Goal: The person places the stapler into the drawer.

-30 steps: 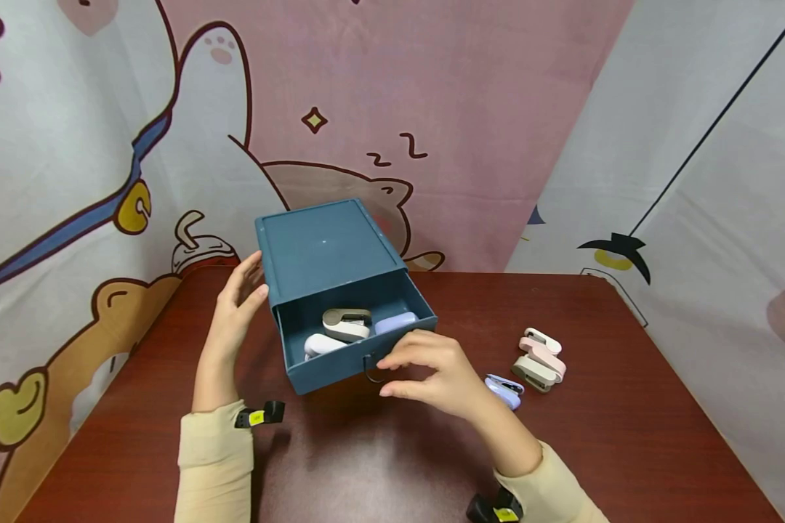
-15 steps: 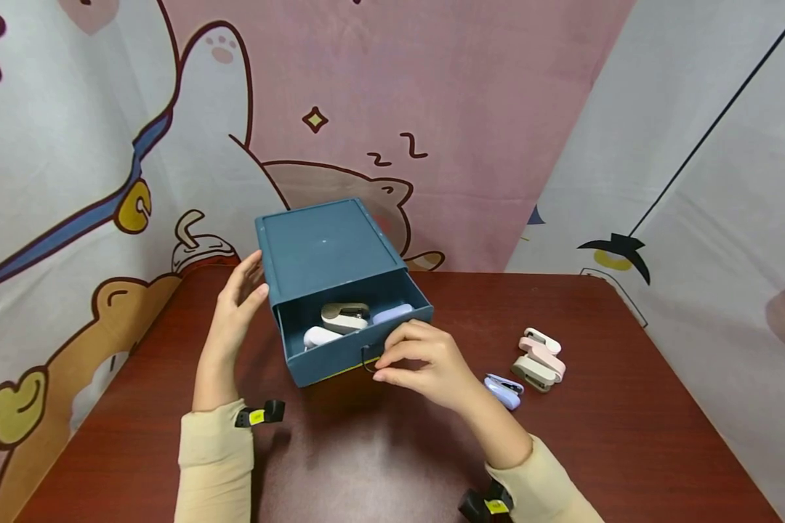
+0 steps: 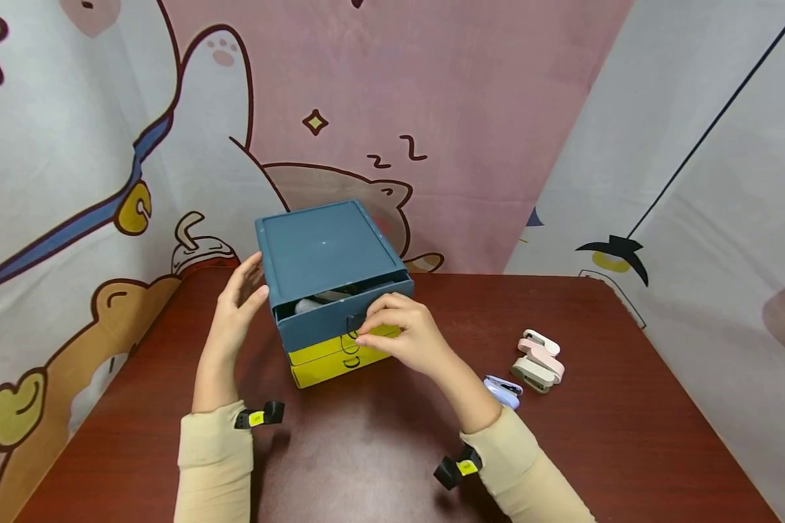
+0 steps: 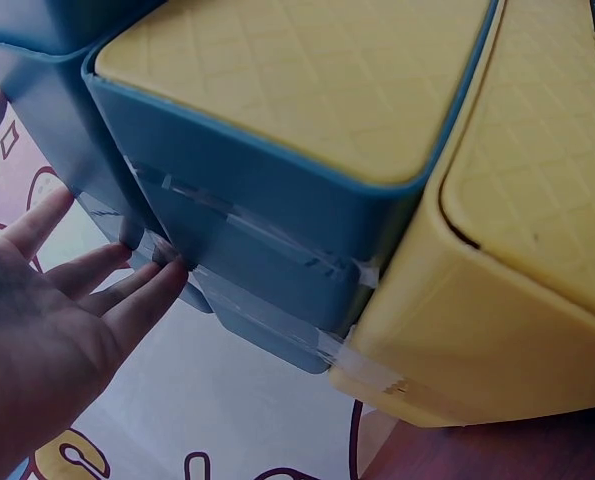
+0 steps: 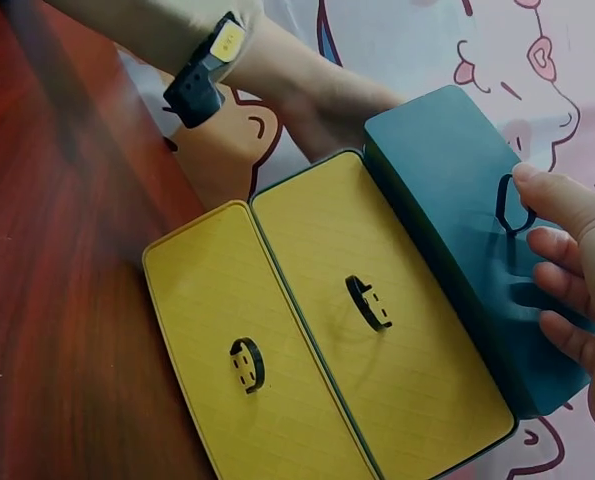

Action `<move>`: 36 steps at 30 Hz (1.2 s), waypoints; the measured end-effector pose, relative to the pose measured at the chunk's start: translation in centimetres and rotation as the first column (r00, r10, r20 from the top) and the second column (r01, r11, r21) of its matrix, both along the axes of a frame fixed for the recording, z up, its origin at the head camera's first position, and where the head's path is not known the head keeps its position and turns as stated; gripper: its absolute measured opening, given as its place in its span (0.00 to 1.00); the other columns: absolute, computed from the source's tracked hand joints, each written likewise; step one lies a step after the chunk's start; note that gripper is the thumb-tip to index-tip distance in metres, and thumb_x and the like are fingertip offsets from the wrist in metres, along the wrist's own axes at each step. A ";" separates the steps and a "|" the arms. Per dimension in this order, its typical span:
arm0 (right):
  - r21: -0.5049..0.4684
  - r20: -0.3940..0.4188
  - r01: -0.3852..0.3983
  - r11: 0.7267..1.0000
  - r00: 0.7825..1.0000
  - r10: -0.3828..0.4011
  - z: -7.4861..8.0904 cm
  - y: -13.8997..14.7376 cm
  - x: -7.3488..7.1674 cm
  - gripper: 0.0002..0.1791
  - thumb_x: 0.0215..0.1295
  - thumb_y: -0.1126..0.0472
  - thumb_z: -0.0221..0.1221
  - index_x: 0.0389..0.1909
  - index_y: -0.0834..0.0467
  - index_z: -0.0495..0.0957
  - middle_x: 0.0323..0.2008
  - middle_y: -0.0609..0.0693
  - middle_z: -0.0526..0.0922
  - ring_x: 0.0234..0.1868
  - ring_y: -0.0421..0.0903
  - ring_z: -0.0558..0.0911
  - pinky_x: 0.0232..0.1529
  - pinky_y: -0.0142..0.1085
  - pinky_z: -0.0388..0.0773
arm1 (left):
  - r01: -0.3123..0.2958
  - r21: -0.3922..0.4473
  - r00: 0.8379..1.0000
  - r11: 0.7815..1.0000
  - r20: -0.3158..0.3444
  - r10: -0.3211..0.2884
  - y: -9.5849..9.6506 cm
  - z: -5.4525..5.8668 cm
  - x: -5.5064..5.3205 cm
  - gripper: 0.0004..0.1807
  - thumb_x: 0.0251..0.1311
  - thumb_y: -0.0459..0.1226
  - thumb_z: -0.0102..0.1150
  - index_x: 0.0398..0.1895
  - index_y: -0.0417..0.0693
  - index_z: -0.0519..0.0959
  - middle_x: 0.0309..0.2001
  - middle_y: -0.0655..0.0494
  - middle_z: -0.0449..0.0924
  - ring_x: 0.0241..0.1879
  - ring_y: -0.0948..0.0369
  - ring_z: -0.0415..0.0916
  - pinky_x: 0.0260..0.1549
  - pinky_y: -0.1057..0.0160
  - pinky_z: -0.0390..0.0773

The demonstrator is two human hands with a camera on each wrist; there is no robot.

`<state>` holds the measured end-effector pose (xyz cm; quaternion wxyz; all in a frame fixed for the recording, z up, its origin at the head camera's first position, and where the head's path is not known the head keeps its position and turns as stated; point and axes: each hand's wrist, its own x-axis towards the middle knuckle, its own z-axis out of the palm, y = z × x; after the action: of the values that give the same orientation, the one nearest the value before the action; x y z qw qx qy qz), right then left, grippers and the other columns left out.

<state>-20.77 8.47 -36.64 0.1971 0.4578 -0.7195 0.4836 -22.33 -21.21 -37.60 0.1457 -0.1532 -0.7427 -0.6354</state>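
Note:
A small cabinet stands on the table with a blue top drawer point(image 3: 340, 314) over two yellow drawers point(image 3: 340, 363). The top drawer juts out slightly; through its gap show parts of a white item point(image 3: 306, 305) and a khaki one. At its front, my right hand point(image 3: 402, 330) pinches the black ring handle point(image 5: 507, 205), its other fingers against the blue front. My left hand point(image 3: 238, 312) steadies the cabinet's left side; in the left wrist view its fingers point(image 4: 142, 290) are extended, tips touching the blue wall.
To the right lie small rounded pastel gadgets: a lavender one point(image 3: 502, 391) with its halves apart, and a khaki one point(image 3: 533, 374), a pink one point(image 3: 541, 354) and a white one point(image 3: 541, 340) close together. A patterned cloth point(image 3: 432, 109) hangs behind the wooden table point(image 3: 628, 407).
My right hand has pushed the blue top drawer inward, away from me, so its contents are mostly covered and the yellow drawers below show. My left hand has stayed in place.

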 end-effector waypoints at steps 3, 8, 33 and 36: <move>0.007 0.019 0.012 1.000 1.000 -0.013 0.0 -0.4 -0.7 0.06 0.47 0.66 0.73 0.29 0.58 0.87 0.33 0.47 0.80 0.38 0.44 0.75 0.33 0.41 0.75 | -0.003 0.002 1.000 1.000 0.002 0.003 0.0 0.0 0.0 0.30 0.68 0.34 0.49 0.73 0.49 0.58 0.69 0.48 0.59 0.68 0.51 0.56 0.60 0.60 0.61; 0.011 0.048 0.024 1.000 0.999 -0.025 0.0 -0.8 -1.5 0.05 0.50 0.64 0.72 0.29 0.57 0.87 0.33 0.45 0.80 0.39 0.43 0.74 0.34 0.42 0.75 | -0.004 0.008 1.000 1.000 0.009 0.003 0.1 0.0 0.1 0.31 0.68 0.34 0.49 0.73 0.49 0.58 0.69 0.48 0.59 0.68 0.51 0.56 0.61 0.58 0.60; -0.034 0.184 0.123 0.992 0.976 -0.115 -6.2 -0.2 -0.8 0.15 0.50 0.67 0.71 0.41 0.61 0.85 0.37 0.53 0.82 0.40 0.51 0.79 0.41 0.48 0.77 | 0.003 0.007 1.000 1.000 0.006 -0.003 0.1 0.1 0.1 0.31 0.68 0.34 0.48 0.74 0.49 0.58 0.70 0.48 0.58 0.69 0.51 0.55 0.62 0.53 0.59; 0.033 0.199 0.129 0.991 0.971 -0.133 -7.2 -0.4 -1.1 0.15 0.51 0.62 0.72 0.43 0.57 0.86 0.38 0.46 0.82 0.42 0.44 0.78 0.40 0.44 0.77 | 0.002 0.008 1.000 1.000 0.003 -0.002 0.1 0.1 0.1 0.30 0.68 0.33 0.48 0.73 0.49 0.58 0.70 0.49 0.59 0.68 0.52 0.55 0.62 0.55 0.59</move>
<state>-21.85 8.11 -43.88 0.1505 0.3601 -0.7691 0.5061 -22.27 -21.14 -37.51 0.1443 -0.1524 -0.7401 -0.6389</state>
